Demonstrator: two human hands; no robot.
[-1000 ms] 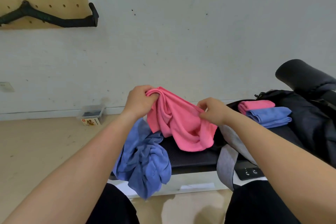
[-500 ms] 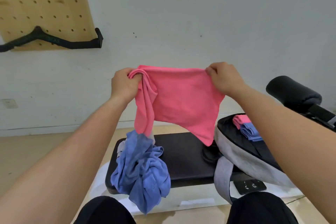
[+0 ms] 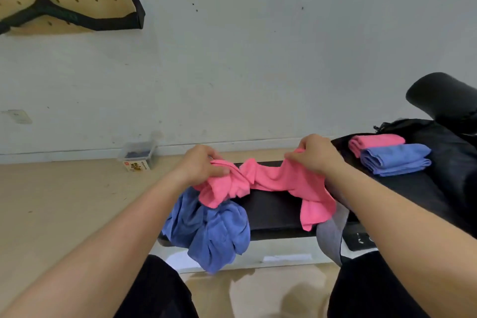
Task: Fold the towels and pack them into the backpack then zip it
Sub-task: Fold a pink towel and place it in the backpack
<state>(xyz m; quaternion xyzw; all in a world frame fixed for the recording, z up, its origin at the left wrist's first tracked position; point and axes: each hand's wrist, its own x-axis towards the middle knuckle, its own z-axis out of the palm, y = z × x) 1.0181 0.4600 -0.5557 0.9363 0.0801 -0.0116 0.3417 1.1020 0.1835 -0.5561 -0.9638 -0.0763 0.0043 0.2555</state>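
Both hands pinch the pink towel [image 3: 273,178]: left hand [image 3: 198,165] grips its bunched end, right hand [image 3: 313,155] the other. Its long axis sags left-to-right over the desk [image 3: 273,214] at frame centre; the backpack [image 3: 451,168] lies at frame right, nearer the right hand.

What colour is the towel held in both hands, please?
Pink towel, clearest in the head view.

1 head view, forward and down, close above pink towel [image 3: 278,179]

pink towel [image 3: 273,178], blue towel [image 3: 211,230], black backpack [image 3: 454,162].
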